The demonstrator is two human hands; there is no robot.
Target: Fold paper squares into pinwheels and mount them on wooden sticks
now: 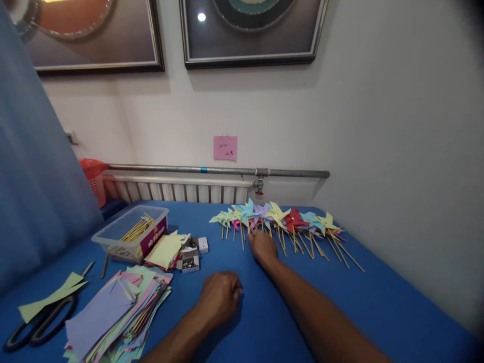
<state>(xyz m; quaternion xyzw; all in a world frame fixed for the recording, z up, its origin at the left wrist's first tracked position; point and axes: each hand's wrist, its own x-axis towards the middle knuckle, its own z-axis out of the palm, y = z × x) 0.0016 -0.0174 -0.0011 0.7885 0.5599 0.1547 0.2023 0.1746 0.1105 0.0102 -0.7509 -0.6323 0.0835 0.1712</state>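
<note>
My right hand (262,246) reaches far across the blue table (378,302), its fingers curled at the sticks of a row of paper pinwheels (282,217) in yellow, blue, purple and red. Whether it grips one stick or only touches it is hidden by the back of the hand. My left hand (219,295) rests on the cloth nearer to me, fingers curled under into a loose fist, with nothing showing in it.
A stack of coloured paper squares (113,312) lies at the left front, with black scissors (38,325) and a yellow offcut (49,297) beside it. A clear tub of wooden sticks (130,232), yellow sheets (164,250) and small boxes of pins (189,259) sit further back.
</note>
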